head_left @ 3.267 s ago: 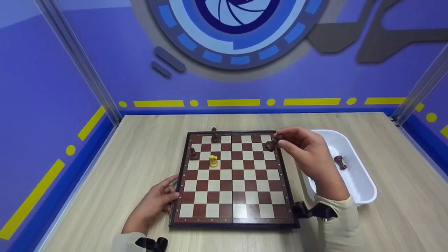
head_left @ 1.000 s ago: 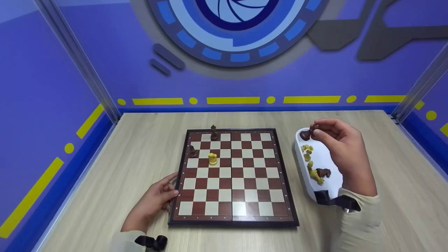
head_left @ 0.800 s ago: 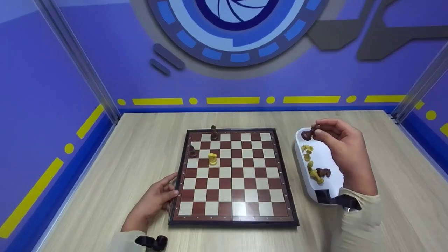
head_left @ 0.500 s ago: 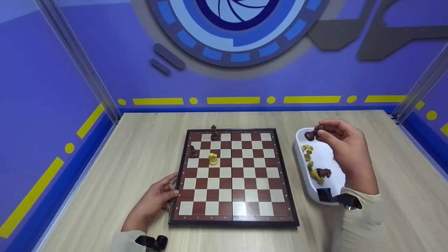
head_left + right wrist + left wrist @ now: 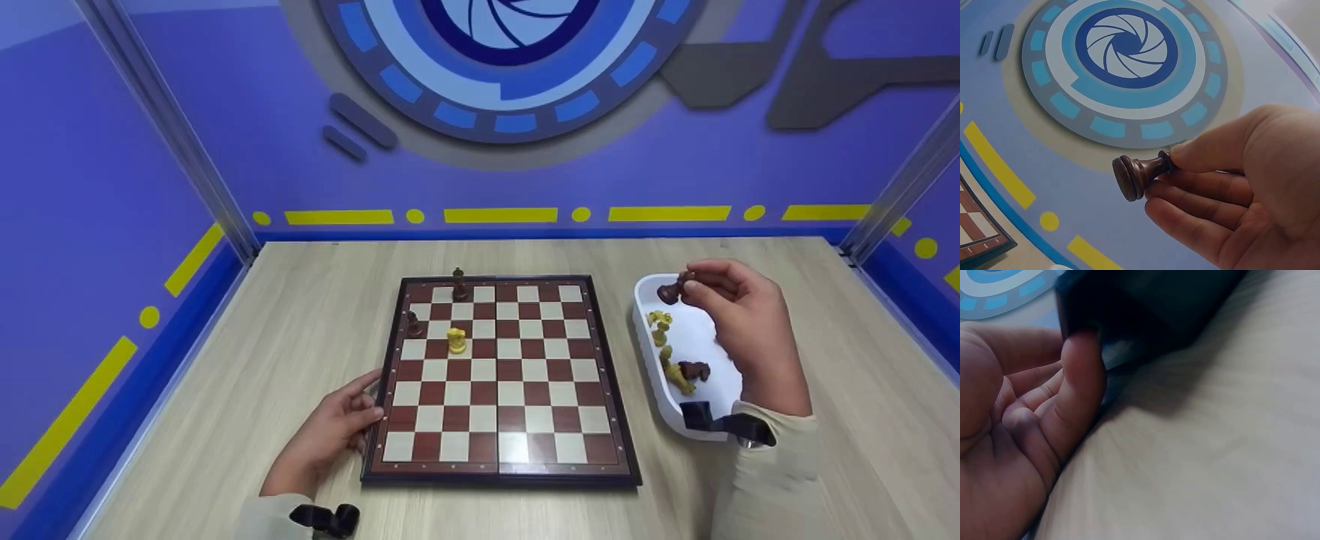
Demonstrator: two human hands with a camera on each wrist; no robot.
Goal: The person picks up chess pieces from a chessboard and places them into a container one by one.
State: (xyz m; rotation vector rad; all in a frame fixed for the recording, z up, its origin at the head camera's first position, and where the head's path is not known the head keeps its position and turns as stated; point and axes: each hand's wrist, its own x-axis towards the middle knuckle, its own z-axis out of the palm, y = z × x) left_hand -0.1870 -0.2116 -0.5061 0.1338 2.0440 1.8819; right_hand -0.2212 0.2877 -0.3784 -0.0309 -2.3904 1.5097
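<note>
While gripping the left edge of the chessboard (image 5: 510,375) with the left hand (image 5: 326,435), pinches a chess piece (image 5: 667,292) by its upper end with the right hand (image 5: 754,330), over the far end of the white tray (image 5: 701,330), toward the right edge of the tabletop (image 5: 300,300). Glossy dark brown, tilted, round base facing left.

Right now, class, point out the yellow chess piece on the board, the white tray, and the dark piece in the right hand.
Yellow chess piece (image 5: 457,341): head view, mid-body.
White tray (image 5: 694,334): head view, bare floor.
Held dark piece (image 5: 1145,170): right wrist view, flared stem.
</note>
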